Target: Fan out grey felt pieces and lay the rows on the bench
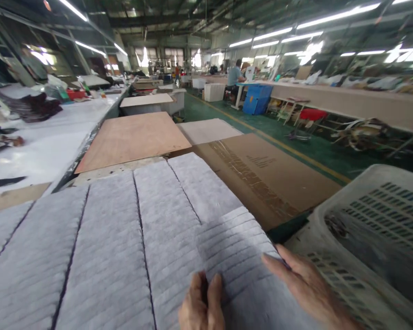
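Long strips of grey plush fabric [110,238] lie side by side, with dark seams or gaps between them. On the right-hand strips rests a smaller ribbed grey plush piece [241,247]. My left hand [202,305] is at the near left edge of this piece, its fingers bent and pinched together on the plush. At the piece's right edge, my right hand [304,282] has the border between thumb and fingers. The undersides of the fingers on both hands are hidden.
A white plastic basket [368,183] with dark material inside stands close on my right. Beyond the plush lie flattened cardboard [261,169] and a wooden board [137,135]. A white-topped table [55,137] runs along the left. A seated person [234,75] is farther off near a blue bin [258,98].
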`<state>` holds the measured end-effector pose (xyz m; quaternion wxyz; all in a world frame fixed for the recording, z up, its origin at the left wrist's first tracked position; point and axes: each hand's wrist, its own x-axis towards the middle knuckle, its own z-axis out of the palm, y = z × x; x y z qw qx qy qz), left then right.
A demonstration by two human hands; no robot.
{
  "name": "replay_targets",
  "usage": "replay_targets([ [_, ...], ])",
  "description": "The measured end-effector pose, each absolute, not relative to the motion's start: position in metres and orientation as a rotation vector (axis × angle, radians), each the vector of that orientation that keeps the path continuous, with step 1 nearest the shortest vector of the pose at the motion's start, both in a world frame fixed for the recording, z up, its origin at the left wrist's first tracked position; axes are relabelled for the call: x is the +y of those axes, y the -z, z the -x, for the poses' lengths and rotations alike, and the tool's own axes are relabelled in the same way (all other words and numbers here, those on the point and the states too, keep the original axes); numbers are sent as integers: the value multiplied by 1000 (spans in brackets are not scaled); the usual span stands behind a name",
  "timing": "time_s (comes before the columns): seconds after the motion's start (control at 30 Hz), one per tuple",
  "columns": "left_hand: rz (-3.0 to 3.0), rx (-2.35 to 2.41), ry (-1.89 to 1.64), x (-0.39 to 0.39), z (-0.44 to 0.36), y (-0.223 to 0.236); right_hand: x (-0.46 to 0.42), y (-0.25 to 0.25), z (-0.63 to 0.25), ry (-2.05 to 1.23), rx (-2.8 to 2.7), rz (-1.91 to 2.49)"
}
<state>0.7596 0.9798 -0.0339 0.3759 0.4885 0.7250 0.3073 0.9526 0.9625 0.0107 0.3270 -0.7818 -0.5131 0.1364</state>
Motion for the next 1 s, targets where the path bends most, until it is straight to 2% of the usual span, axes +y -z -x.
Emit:
replay_targets([
  [0.17, -1298, 1781, -716, 1015, -801, 30, 1010, 12, -998, -569, -1468, 2018],
  [0.6, -1477, 2229, -105, 1055, -832, 3, 1053, 42, -1014, -690, -1544, 1949],
  [1.0, -1493, 2250, -71, 1059, -830, 13, 1061, 38, -1019, -696, -1566, 1986],
])
